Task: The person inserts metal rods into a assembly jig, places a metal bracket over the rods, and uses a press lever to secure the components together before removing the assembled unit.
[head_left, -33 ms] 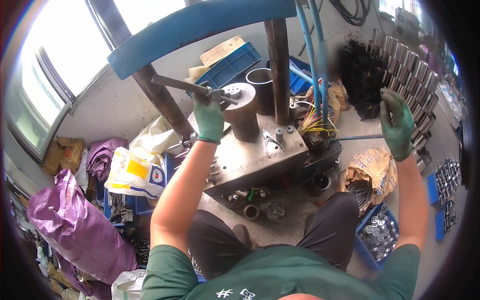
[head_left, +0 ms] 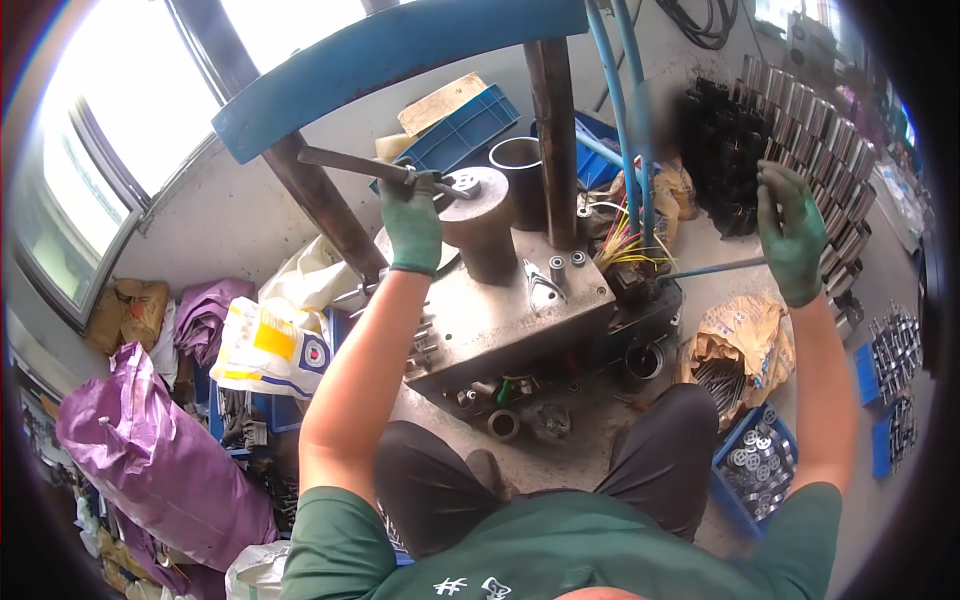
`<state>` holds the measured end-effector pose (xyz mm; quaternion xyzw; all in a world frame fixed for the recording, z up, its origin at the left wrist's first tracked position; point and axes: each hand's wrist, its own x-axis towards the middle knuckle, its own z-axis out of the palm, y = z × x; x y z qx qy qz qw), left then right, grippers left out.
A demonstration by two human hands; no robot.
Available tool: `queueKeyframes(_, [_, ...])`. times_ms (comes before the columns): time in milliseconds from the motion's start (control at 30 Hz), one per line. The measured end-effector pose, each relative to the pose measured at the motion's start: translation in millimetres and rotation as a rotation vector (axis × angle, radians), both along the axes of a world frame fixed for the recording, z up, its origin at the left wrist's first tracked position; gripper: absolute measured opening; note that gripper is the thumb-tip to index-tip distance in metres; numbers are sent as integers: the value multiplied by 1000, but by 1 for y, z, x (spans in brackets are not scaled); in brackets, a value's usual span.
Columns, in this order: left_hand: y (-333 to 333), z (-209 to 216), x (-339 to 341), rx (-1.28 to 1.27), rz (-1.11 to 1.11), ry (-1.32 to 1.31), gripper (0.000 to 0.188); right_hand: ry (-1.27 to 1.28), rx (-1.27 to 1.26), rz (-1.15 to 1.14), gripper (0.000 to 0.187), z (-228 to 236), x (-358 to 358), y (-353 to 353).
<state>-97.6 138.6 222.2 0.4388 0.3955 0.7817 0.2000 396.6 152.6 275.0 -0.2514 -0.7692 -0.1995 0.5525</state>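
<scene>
My left hand [head_left: 411, 232], in a green glove, is closed around a dark metal bar [head_left: 340, 162]. The bar slants from the left column of a blue-topped press frame [head_left: 400, 75] to beside a thick metal cylinder [head_left: 482, 235]. On top of that cylinder lies a small spoked metal disc [head_left: 464, 183]. My right hand [head_left: 793, 238], gloved as well, is raised on the right with its fingers stretched upward. Its palm side meets the outer end of a thin lever [head_left: 715, 268], and I see no fingers wrapped round it.
Small metal parts lie on the steel machine block [head_left: 460, 345]. A blue crate [head_left: 762, 460] of spoked discs and a torn paper sack [head_left: 745, 340] of rods stand at right. Shiny metal tubes [head_left: 815, 130] are stacked behind. Purple sacks [head_left: 160, 450] lie at left.
My right hand and the lever's outer end have risen slightly. My left hand and the bar have shifted a little up and to the left.
</scene>
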Motion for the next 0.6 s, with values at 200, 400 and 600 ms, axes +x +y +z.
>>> queueKeyframes(200, [62,13,-24,-98,119,59,27,63,97,-45,21,28,-25,64])
queueKeyframes(400, [75,18,-16,-137,67,135,30,95,-55,-77,19,32,-25,96])
queueKeyframes(600, [71,30,-14,-249,40,273,30,89,-105,-118,27,29,-30,102])
